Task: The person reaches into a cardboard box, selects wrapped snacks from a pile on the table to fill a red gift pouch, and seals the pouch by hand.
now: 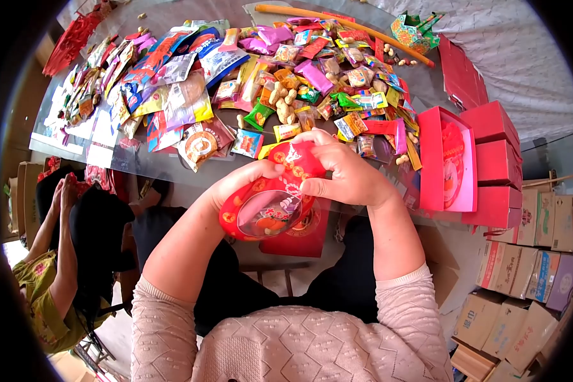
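A red gourd-shaped candy bag (233,205) with gold coin prints and a clear oval window hangs over the table's near edge. Wrapped sweets show through its window. My left hand (243,179) is closed on the bag's narrow waist, thumb on the front. With thumb and fingers, my right hand (350,170) grips the upper right side near the top. Whether the bag's top is sealed cannot be made out. Just beyond the hands lies a heap of wrapped snacks (312,73) and peanuts (285,105). Below the bag is a flat red box or card (299,245).
An open red box (431,159) with a pink inside holds a red bag at the right edge, beside stacked red boxes (490,124). An orange stick (363,28) lies behind the heap. Cardboard cartons (503,267) stand right; another person's hands (63,194) are at left.
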Action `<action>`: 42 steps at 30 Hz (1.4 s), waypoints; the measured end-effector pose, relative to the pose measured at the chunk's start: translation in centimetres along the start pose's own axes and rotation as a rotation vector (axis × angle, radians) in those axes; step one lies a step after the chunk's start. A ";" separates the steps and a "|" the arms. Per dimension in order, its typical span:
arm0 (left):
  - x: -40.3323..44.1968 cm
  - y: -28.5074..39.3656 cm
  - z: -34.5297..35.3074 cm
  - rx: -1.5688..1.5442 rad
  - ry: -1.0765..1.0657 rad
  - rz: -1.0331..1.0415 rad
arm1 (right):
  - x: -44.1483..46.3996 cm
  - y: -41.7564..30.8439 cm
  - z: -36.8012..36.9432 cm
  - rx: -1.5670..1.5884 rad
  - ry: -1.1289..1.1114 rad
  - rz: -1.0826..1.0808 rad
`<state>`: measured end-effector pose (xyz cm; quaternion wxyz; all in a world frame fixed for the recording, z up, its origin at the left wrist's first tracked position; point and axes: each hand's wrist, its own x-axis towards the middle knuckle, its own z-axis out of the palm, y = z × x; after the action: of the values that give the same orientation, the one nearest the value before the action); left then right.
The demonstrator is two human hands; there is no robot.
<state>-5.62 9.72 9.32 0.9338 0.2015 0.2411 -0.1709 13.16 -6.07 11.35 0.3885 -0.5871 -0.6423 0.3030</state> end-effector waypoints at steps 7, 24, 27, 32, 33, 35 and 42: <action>0.5 -0.3 -0.3 -0.014 -0.040 0.019 | -0.2 -0.1 0.3 0.111 0.020 0.056; 0.8 -0.6 -1.7 0.054 -0.019 0.004 | -0.7 0.1 0.8 0.159 -0.003 0.107; 0.9 -0.8 -1.6 0.044 -0.010 0.006 | -0.9 0.1 0.7 0.163 0.004 0.084; 1.3 -0.8 -2.1 0.067 -0.044 0.004 | -1.2 0.0 0.5 0.193 0.009 0.107; 1.4 -0.8 -2.1 0.070 -0.048 0.004 | -1.2 0.0 0.5 0.191 0.006 0.112; 1.5 -0.9 -1.9 0.060 -0.043 0.007 | -1.5 0.7 0.9 0.173 0.029 0.140; 1.4 -0.8 -1.8 0.038 -0.076 0.033 | -1.4 -0.4 0.1 0.176 0.081 0.154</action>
<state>-5.54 9.57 6.90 0.9411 0.2167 0.1986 -0.1675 12.85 -7.46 11.41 0.4398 -0.6101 -0.5498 0.3635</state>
